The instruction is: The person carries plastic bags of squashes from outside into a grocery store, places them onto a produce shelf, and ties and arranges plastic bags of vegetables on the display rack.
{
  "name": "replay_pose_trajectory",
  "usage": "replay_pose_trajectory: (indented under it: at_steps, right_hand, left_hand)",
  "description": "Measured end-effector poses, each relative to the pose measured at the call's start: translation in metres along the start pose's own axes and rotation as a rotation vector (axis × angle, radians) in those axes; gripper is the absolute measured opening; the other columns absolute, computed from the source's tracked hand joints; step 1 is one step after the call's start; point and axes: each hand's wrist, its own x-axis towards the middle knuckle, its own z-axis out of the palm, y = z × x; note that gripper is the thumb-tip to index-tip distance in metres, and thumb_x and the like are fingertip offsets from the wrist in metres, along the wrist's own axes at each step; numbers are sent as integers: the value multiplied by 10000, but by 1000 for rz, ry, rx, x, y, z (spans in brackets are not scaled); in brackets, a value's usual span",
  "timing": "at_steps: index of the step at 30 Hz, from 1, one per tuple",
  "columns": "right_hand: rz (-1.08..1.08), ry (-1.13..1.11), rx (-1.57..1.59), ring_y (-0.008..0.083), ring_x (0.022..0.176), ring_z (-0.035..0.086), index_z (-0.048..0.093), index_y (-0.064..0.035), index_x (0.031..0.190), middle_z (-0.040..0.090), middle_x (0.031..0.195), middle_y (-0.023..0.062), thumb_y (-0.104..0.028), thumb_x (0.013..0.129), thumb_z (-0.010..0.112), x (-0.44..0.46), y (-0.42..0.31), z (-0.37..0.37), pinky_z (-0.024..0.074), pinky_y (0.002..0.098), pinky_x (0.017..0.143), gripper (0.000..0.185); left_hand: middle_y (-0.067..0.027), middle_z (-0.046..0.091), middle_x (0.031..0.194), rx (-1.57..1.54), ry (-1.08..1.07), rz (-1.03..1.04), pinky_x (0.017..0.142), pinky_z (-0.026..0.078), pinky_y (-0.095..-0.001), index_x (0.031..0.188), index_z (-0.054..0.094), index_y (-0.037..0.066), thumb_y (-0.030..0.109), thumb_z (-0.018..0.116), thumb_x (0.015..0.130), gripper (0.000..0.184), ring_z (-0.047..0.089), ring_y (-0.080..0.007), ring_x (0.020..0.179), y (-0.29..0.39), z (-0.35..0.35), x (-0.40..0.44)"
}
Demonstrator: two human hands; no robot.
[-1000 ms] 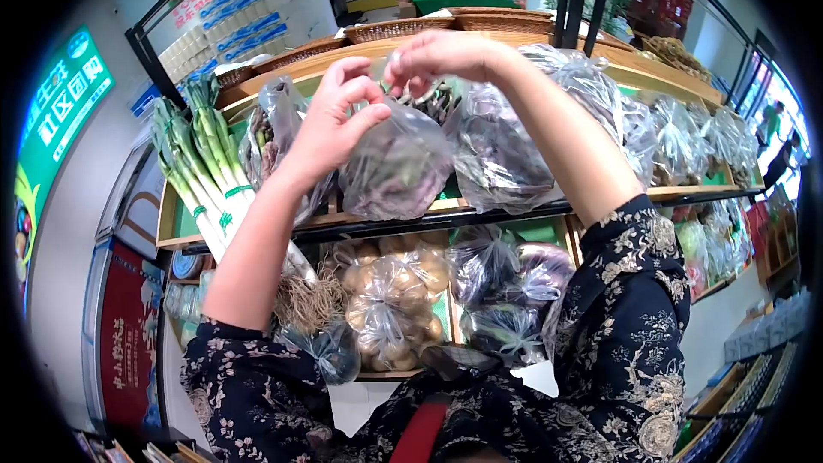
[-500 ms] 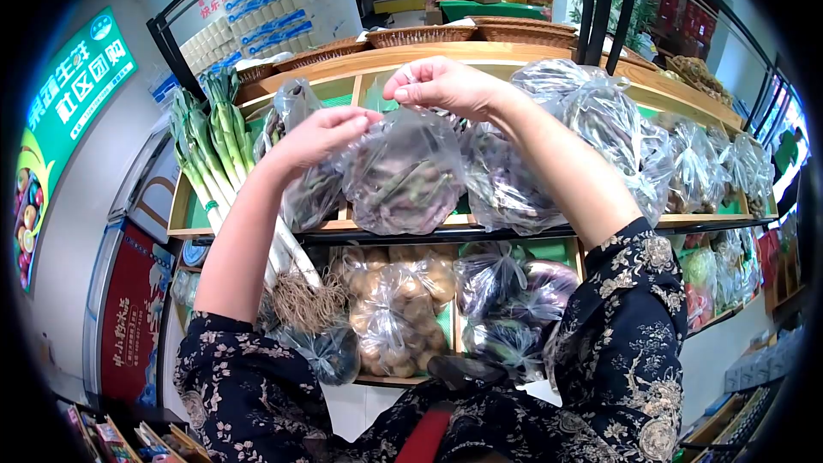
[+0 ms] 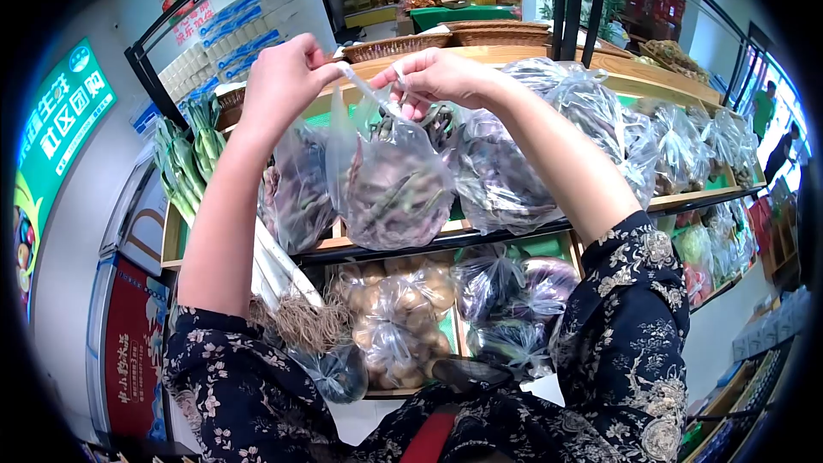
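Note:
A clear plastic bag of long purple and green pods, bean-like, rests on the upper shelf with its mouth gathered upward. My left hand is closed in a pinch on a stretched strip of the bag's top, up and to the left. Just right of the neck, my right hand has its fingers curled around another twisted part of the same plastic. Between the two hands the film is pulled taut. Another bag of dark pods stands at the left, and a larger bag of pods touches it on the right.
Leeks with roots hang over the shelf's left side. Bagged potatoes and bagged eggplants fill the lower shelf. Wicker baskets line the back ledge. Black metal posts rise behind. More bagged produce stands right.
My left hand has moved up and left, drawing out a strip of the bag's top. My right hand stays near the neck, its fingers more curled. The view has shifted slightly.

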Motion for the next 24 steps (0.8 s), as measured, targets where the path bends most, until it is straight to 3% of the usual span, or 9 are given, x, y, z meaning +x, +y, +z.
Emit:
replay_pose_trajectory:
  at_steps: [2, 4, 7, 10, 12, 14, 17, 19, 24]
  right_hand:
    - [2, -5, 37, 105, 634, 586, 550, -12, 1103, 572, 738, 30, -125, 899, 454, 3, 2, -5, 487, 226, 579, 252]
    - [-39, 33, 21, 88, 622, 555, 586, -21, 1058, 583, 688, 17, -233, 876, 522, 4, 5, -12, 472, 229, 609, 286]
    - [-75, 117, -74, 76, 618, 516, 635, -17, 945, 581, 670, 14, -272, 849, 552, 7, 6, -16, 432, 222, 627, 285]
    - [-112, 236, -75, 72, 609, 514, 636, -9, 915, 576, 648, 12, -213, 817, 551, 9, 1, -14, 413, 213, 599, 242]
    - [-134, 186, -3, 85, 666, 527, 625, 6, 884, 590, 724, 36, -220, 766, 543, 12, -3, -18, 414, 226, 645, 267]
    - [-228, 196, -105, 102, 728, 533, 613, 3, 900, 592, 780, 41, -277, 773, 549, 8, -13, -7, 418, 244, 705, 314]
    - [-203, 112, -369, 106, 817, 536, 599, -1, 938, 594, 856, 48, -340, 760, 623, 5, -15, -5, 409, 240, 770, 384]
    - [-207, 76, -360, 118, 875, 547, 589, 4, 986, 607, 885, 64, -393, 718, 682, -6, -14, 1, 407, 248, 827, 488]
    - [-308, 759, -1255, 298, 780, 606, 639, -22, 899, 619, 826, 192, -456, 666, 655, -27, -16, 32, 471, 362, 724, 492]
  left_hand:
    - [22, 422, 458, 58, -35, -101, 411, 295, -244, 620, 540, 70, 422, 579, 793, 395, 377, -78, 435, -3, 9, 3]
    - [27, 371, 455, -518, -253, -489, 389, 276, -241, 568, 477, 51, 484, 505, 837, 510, 325, -76, 404, 17, 12, -13]
    - [-2, 509, 564, -247, 88, -136, 506, 384, -241, 707, 569, 34, 390, 608, 785, 367, 471, -95, 544, 3, 27, -19]
    - [12, 514, 687, -776, -80, -217, 547, 356, -201, 816, 544, 36, 300, 579, 826, 266, 441, -62, 627, -2, 34, -3]
    - [-96, 527, 1035, -667, -76, -21, 839, 404, -274, 1124, 465, 4, 288, 606, 799, 454, 523, -138, 932, -4, 50, 6]
    - [-115, 484, 1143, -785, -64, 121, 919, 370, -296, 1171, 428, 1, 283, 620, 780, 519, 505, -158, 1028, -10, 69, 22]
    - [-58, 538, 1033, -960, -500, 182, 890, 382, -267, 1141, 451, 10, 223, 616, 736, 486, 510, -124, 966, -12, 69, 34]
    - [-26, 556, 920, -782, -497, 197, 767, 404, -235, 1035, 522, 21, 249, 577, 760, 362, 505, -92, 850, -18, 71, 44]
    - [20, 498, 586, -418, -335, 130, 551, 378, -222, 691, 584, 42, 287, 513, 795, 275, 447, -62, 582, -10, 74, 46]
